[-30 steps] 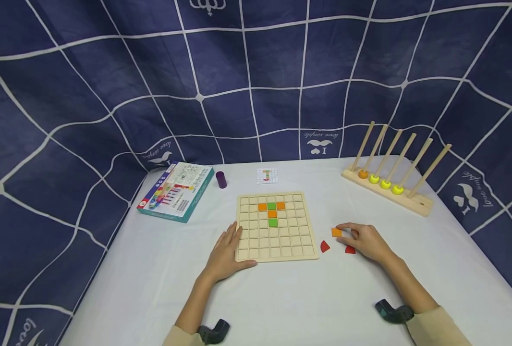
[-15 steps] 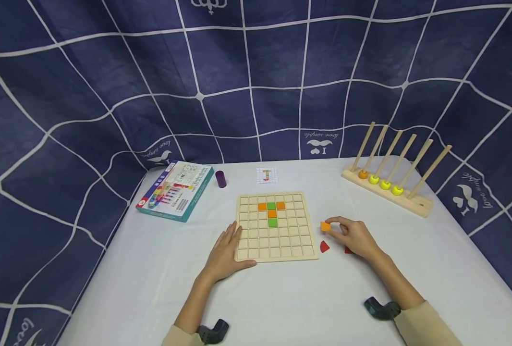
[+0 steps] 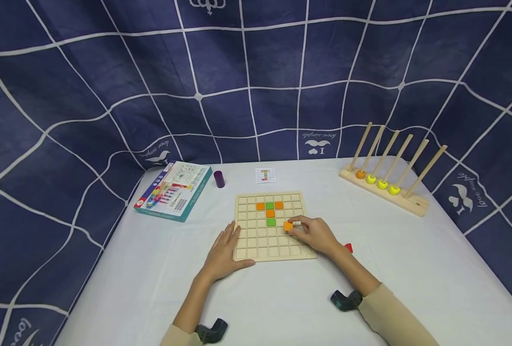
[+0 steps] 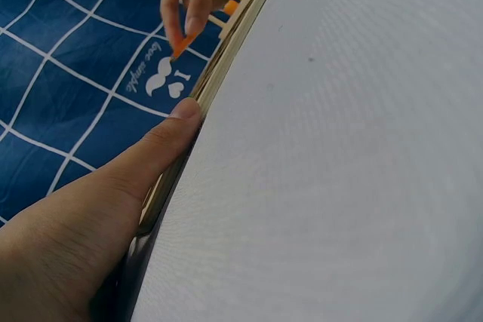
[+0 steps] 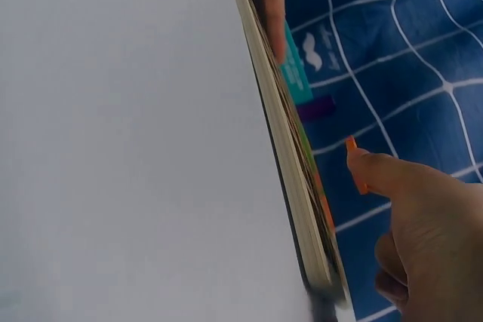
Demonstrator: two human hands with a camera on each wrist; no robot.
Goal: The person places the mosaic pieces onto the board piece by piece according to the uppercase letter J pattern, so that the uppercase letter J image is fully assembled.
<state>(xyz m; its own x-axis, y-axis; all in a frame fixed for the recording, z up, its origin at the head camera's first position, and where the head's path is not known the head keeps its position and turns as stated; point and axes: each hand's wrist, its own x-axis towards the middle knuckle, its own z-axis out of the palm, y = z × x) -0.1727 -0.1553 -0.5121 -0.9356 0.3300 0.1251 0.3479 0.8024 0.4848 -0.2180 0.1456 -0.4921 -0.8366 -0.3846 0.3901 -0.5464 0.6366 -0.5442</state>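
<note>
A wooden grid board (image 3: 262,242) lies on the white table. Orange and green square tiles form a T-like shape on it, with a green tile (image 3: 271,222) lowest. My left hand (image 3: 222,257) rests against the board's left side, fingers straight, thumb along the front edge (image 4: 189,107). Between thumb and fingers my right hand (image 3: 318,235) pinches an orange square tile (image 3: 288,226). That tile is held above the board, right of the lowest green tile; the right wrist view shows it (image 5: 356,167) apart from the board. A red piece (image 3: 348,248) lies by the right forearm.
A pattern card (image 3: 265,176) and a purple cylinder (image 3: 219,179) are behind the board. At the back left lies a flat box (image 3: 174,190). A wooden peg stand (image 3: 383,193) with one orange and several yellow beads stands back right.
My right hand has carried the orange tile leftward from the table to over the board. The red wedge nearer the board is now hidden by that hand. My left hand stays put.
</note>
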